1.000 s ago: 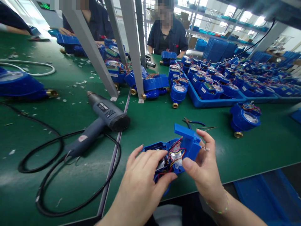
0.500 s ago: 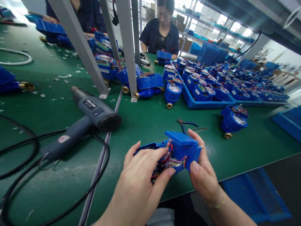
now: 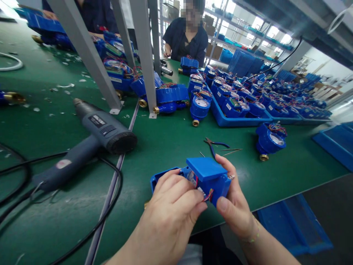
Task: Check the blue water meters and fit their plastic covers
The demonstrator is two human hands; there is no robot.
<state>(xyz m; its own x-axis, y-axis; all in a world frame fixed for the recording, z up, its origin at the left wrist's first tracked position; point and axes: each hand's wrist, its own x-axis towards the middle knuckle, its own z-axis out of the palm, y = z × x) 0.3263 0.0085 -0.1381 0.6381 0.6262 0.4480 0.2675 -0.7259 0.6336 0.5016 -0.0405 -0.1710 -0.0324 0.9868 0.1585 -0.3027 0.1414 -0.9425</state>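
A blue water meter [image 3: 221, 187] with its lid [image 3: 206, 168] raised is held up over the table's near edge. My right hand [image 3: 236, 207] grips the right side of its housing, thumb in front and fingers behind. My left hand [image 3: 175, 208] reaches over the open housing, its fingers curled and pinched on the coloured wires [image 3: 210, 195]. Most of the meter's inside is hidden behind this hand. Just beyond the meter lie blue-handled pliers [image 3: 211, 145] and thin metal rods [image 3: 231, 151].
A heat gun [image 3: 95, 129] with a looping black cable [image 3: 118, 195] lies at left. Grey posts [image 3: 146, 59] stand among more meters. Blue trays [image 3: 242, 122] full of meters line the back right; a single meter [image 3: 271, 140] stands nearer. A co-worker [image 3: 186, 40] sits opposite.
My left fingers have drawn together and curled over the wires, which show less now. The meter has turned slightly, its lid facing more toward me. The view has shifted a little.
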